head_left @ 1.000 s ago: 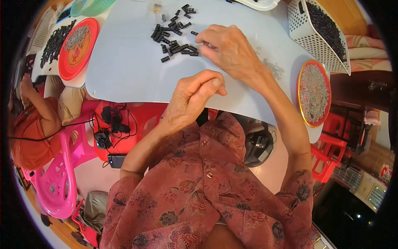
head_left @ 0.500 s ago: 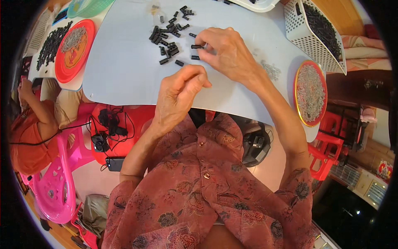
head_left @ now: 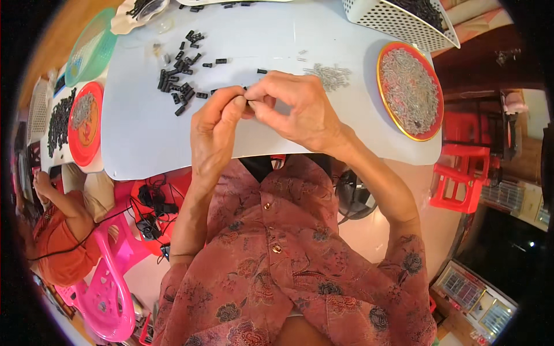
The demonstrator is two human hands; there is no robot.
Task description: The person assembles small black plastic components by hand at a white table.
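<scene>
Over the table's near part my two hands meet fingertip to fingertip. My left hand (head_left: pixel 212 127) is closed in a pinch on a small black part (head_left: pixel 249 101), mostly hidden by the fingers. The thumb and forefinger of my right hand (head_left: pixel 303 106) close on the same part from the right. To the left of them lies a loose pile of short black cylindrical parts (head_left: pixel 172 81), with a few strays nearer my hands. Beyond my right hand are scattered small silvery metal pieces (head_left: pixel 330 76). More of these fill a red, gold-rimmed plate (head_left: pixel 381 92) at the right.
A white perforated basket (head_left: pixel 398 29) of black parts stands at the far right of the pale table (head_left: pixel 133 138). At left are a green basket (head_left: pixel 92 46), a red plate (head_left: pixel 83 144) and a seated person (head_left: pixel 69 242). A pink chair (head_left: pixel 118 288) stands below.
My right hand has come from the black parts to my left hand, and their fingertips now meet on a small black part. The whole view has shifted, with the table contents lying further left.
</scene>
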